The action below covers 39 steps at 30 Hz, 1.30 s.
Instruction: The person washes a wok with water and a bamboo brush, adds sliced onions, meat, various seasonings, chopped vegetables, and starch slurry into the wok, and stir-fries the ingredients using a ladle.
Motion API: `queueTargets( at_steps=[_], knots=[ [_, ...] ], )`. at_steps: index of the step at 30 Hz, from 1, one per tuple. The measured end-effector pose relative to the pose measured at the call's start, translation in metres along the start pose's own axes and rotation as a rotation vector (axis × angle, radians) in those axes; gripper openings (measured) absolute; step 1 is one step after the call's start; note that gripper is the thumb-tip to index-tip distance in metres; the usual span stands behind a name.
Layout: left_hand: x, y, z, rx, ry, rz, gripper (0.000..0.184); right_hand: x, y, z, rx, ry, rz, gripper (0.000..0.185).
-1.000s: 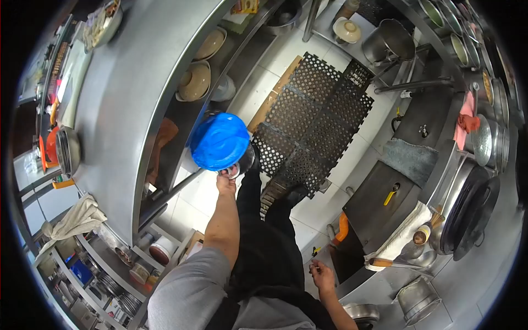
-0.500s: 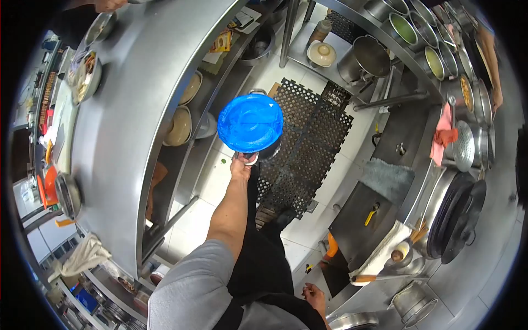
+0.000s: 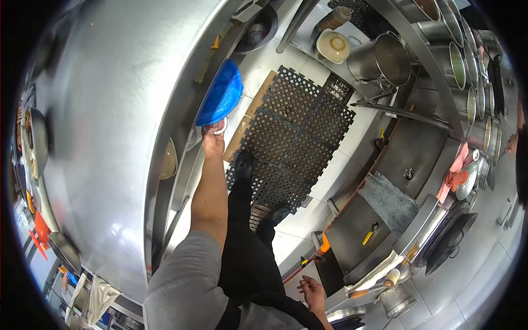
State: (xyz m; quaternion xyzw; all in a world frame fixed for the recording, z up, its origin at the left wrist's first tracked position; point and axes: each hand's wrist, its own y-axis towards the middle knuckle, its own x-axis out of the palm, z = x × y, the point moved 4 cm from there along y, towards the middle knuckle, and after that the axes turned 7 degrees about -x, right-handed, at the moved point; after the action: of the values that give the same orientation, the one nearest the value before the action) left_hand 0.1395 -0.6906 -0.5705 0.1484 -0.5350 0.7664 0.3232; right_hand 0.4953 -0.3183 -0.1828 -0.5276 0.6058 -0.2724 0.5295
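Blue-topped pot (image 3: 223, 93) just past L fingers (image 3: 211, 131), w/ handle (image 3: 222, 127) gripped.

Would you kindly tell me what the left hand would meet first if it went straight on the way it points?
Most likely the blue-topped pot, whose handle the left hand holds; depth beyond it is unclear.

The person (image 3: 242, 275) is wearing a grey shirt (image 3: 176, 294) with a short left sleeve (image 3: 195, 256), a black strapped apron (image 3: 239, 258), dark trousers (image 3: 238, 206) and black shoes (image 3: 243, 162).
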Motion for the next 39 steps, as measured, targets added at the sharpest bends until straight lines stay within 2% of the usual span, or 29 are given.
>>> queueTargets(
  at_steps=[1, 3, 5, 6, 7, 9, 11, 12, 13, 14, 15, 17, 18, 20, 21, 22, 23, 25, 27, 28, 29, 30, 31, 33, 35, 37, 38, 39],
  knots=[
    [-0.013, 0.003, 0.005, 0.000, 0.002, -0.003, 0.055, 0.001, 0.000, 0.001, 0.012, -0.014, -0.009, 0.028],
    [-0.021, -0.023, 0.011, -0.070, 0.215, 0.143, 0.051, 0.001, 0.008, 0.007, 0.006, -0.011, -0.001, 0.028],
    [-0.050, -0.063, -0.002, -0.189, 0.371, 0.147, 0.053, 0.001, 0.011, 0.033, -0.056, -0.190, -0.023, 0.027],
    [-0.044, -0.105, -0.010, -0.299, 0.713, 0.209, 0.050, 0.002, 0.010, 0.034, -0.087, -0.201, 0.006, 0.028],
    [-0.056, -0.137, -0.022, -0.734, 0.955, 0.235, 0.049, 0.001, 0.000, -0.007, -0.123, -0.289, 0.028, 0.030],
    [-0.165, -0.186, -0.051, -0.857, 1.309, -0.262, 0.063, -0.004, -0.012, -0.025, -0.262, -0.294, 0.106, 0.028],
    [-0.179, -0.259, -0.051, -0.905, 1.835, -0.409, 0.080, -0.014, -0.022, -0.037, -0.284, -0.214, 0.130, 0.029],
    [-0.156, -0.277, -0.035, -0.949, 1.997, -0.292, 0.085, -0.021, -0.028, -0.037, -0.296, -0.200, 0.157, 0.029],
    [-0.200, -0.268, -0.034, -1.145, 1.788, -0.194, 0.085, -0.024, -0.031, -0.039, -0.319, -0.189, 0.176, 0.030],
    [-0.141, -0.281, -0.011, -1.143, 2.260, -0.283, 0.079, -0.030, -0.035, -0.037, -0.321, -0.185, 0.207, 0.030],
    [-0.112, -0.281, -0.001, -1.104, 2.293, -0.308, 0.079, -0.037, -0.040, -0.036, -0.327, -0.184, 0.227, 0.030],
    [-0.073, -0.271, 0.009, -1.015, 2.608, -0.525, 0.063, -0.053, -0.055, -0.040, -0.338, -0.074, 0.308, 0.026],
    [-0.063, -0.256, 0.006, -0.956, 2.633, -0.541, 0.063, -0.065, -0.061, -0.034, -0.356, -0.138, 0.392, 0.026],
    [-0.041, -0.228, -0.006, -0.675, 2.887, -1.179, 0.047, -0.089, -0.073, -0.017, -0.371, -0.163, 0.581, 0.023],
    [-0.006, -0.224, -0.007, -0.354, 2.853, -1.190, 0.039, -0.102, -0.077, -0.006, -0.368, -0.125, 0.684, 0.021],
    [0.025, -0.216, -0.011, -0.332, 2.978, -1.210, 0.037, -0.115, -0.083, 0.007, -0.366, -0.081, 0.834, 0.019],
    [0.056, -0.209, -0.015, -0.309, 3.104, -1.215, 0.036, -0.128, -0.089, 0.020, -0.360, -0.038, 0.979, 0.017],
    [0.132, -0.206, -0.019, 0.085, 3.050, -1.051, 0.031, -0.154, -0.096, 0.043, -0.165, -0.055, 1.125, 0.018],
    [0.231, -0.242, -0.015, 0.170, 2.826, -0.842, 0.029, -0.173, -0.085, 0.077, -0.070, 0.018, 1.247, 0.020],
    [0.238, -0.198, -0.023, 0.374, 2.729, -0.705, 0.025, -0.180, -0.082, 0.087, 0.020, 0.125, 1.259, 0.027],
    [0.276, -0.219, -0.017, 0.406, 2.539, -0.650, 0.023, -0.186, -0.079, 0.091, 0.007, 0.140, 1.252, 0.027],
    [0.290, -0.199, -0.016, 0.524, 2.358, -0.537, 0.023, -0.191, -0.073, 0.098, 0.089, 0.126, 1.221, 0.031],
    [0.315, -0.205, -0.014, 0.595, 2.378, -0.483, 0.024, -0.198, -0.062, 0.104, 0.164, 0.104, 1.185, 0.035],
    [0.354, -0.240, -0.009, 0.588, 2.210, -0.492, 0.023, -0.201, -0.027, 0.128, 0.140, 0.073, 1.157, 0.044],
    [0.354, -0.238, -0.002, 0.362, 2.138, -0.456, 0.023, -0.204, -0.011, 0.138, 0.189, 0.273, 1.147, 0.045],
    [0.327, -0.216, -0.002, 0.251, 2.205, -0.483, 0.028, -0.198, 0.000, 0.142, 0.169, 0.383, 1.178, 0.044],
    [0.319, -0.231, -0.001, 0.238, 2.333, -0.450, 0.031, -0.196, 0.000, 0.146, 0.120, 0.423, 1.266, 0.041],
    [0.300, -0.230, -0.003, 0.208, 2.417, -0.548, 0.031, -0.198, -0.006, 0.145, 0.075, 0.459, 1.351, 0.038]
  ],
)
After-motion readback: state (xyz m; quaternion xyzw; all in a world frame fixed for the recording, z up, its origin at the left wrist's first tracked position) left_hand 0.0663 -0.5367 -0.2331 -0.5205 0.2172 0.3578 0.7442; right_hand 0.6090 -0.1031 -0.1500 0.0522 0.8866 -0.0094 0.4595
